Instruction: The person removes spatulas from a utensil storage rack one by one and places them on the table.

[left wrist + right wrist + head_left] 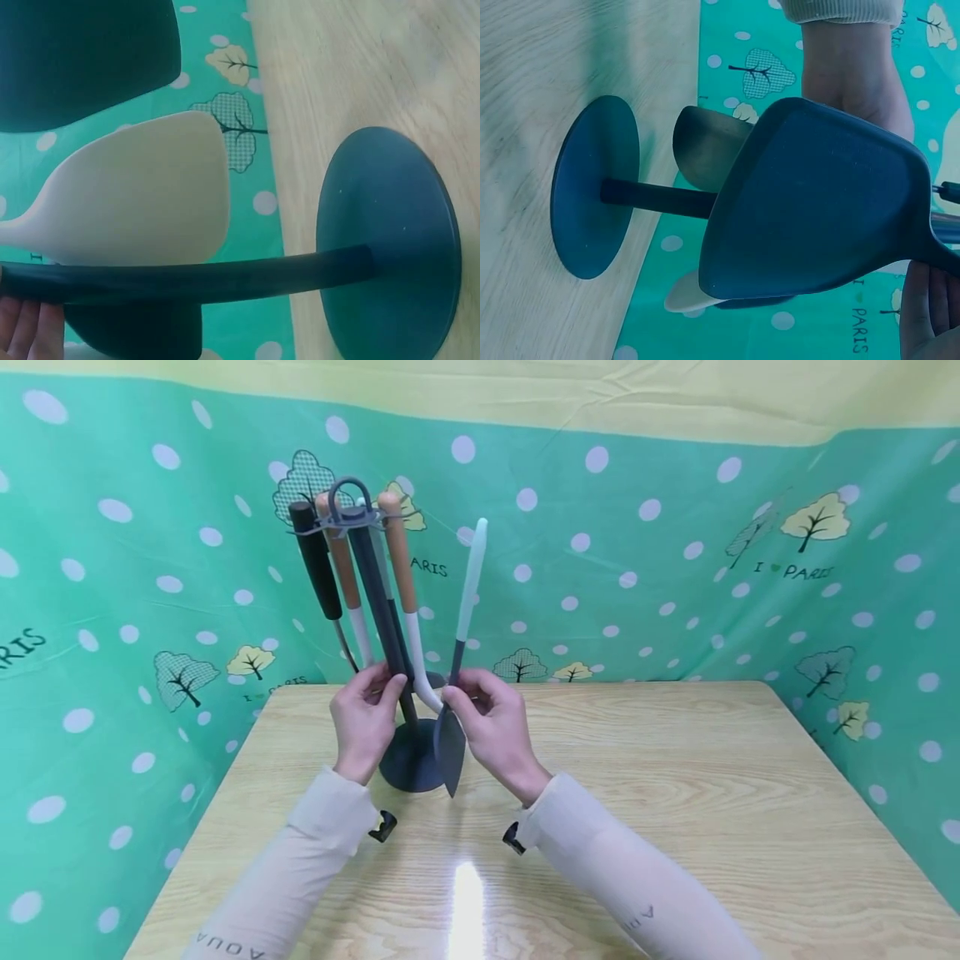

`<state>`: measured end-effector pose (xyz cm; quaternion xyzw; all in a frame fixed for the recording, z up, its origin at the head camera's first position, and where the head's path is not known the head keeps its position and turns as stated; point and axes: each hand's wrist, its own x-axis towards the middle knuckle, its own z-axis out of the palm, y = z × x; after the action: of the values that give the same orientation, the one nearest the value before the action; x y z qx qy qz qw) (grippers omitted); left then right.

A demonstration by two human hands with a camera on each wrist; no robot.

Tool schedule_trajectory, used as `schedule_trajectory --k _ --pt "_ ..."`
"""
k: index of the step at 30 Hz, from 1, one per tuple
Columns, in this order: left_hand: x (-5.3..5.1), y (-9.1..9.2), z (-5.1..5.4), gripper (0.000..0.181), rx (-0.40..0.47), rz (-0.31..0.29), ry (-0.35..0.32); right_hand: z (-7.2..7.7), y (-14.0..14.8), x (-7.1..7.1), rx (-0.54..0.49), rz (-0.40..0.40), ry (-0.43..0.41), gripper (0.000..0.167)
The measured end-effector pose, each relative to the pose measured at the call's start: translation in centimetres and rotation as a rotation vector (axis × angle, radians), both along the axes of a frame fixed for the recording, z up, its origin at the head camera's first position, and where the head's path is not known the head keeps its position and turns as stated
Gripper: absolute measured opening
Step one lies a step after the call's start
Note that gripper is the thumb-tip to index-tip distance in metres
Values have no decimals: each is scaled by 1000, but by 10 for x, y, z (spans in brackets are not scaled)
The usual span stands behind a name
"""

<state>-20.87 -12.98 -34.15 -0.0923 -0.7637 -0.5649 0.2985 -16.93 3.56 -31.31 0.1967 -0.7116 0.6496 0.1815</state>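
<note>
A dark utensil stand [375,585] with a round base [408,768] rises from the table, tilted in the head view. My left hand [363,718] grips its pole [262,283] below the middle. Pinched in my right hand [498,731] is a spatula with a mint handle [472,577] and dark blade [817,202]; the blade points down in front of the pole. From the stand's top ring [348,520] hang a black-handled utensil [315,560], two brown-handled ones with white shafts [397,552], and another partly hidden. A white turner head [142,187] shows behind the pole.
The wood-grain table [675,760] extends to the right of the stand. A green dotted curtain [637,552] hangs close behind the table and along its sides. The utensils at the stand's top crowd together near the curtain in the head view.
</note>
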Motion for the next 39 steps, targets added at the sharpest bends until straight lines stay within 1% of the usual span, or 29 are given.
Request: schedule_trajectory --k 6,11,16,20,26,31,34,39 --pt "-1 0 -4 23 73 -23 25 -4 8 5 -3 -11 -10 9" --pt "0 2 -5 24 100 -40 24 -6 17 10 10 -38 10 9" --pt "0 4 -6 24 118 -43 13 -11 30 11 -3 -73 23 9" --pt "1 5 -6 23 143 -41 14 -15 39 12 11 -90 33 8" --pt "1 6 -9 23 169 -41 25 -21 54 15 20 -124 10 8" --pt "-2 8 -13 23 199 -51 43 -25 66 18 34 -160 -4 10" --pt "-4 6 -17 24 226 -64 42 -26 72 19 40 -172 -12 11" --pt "-5 5 -23 24 237 -67 42 -27 83 21 59 -196 -38 10"
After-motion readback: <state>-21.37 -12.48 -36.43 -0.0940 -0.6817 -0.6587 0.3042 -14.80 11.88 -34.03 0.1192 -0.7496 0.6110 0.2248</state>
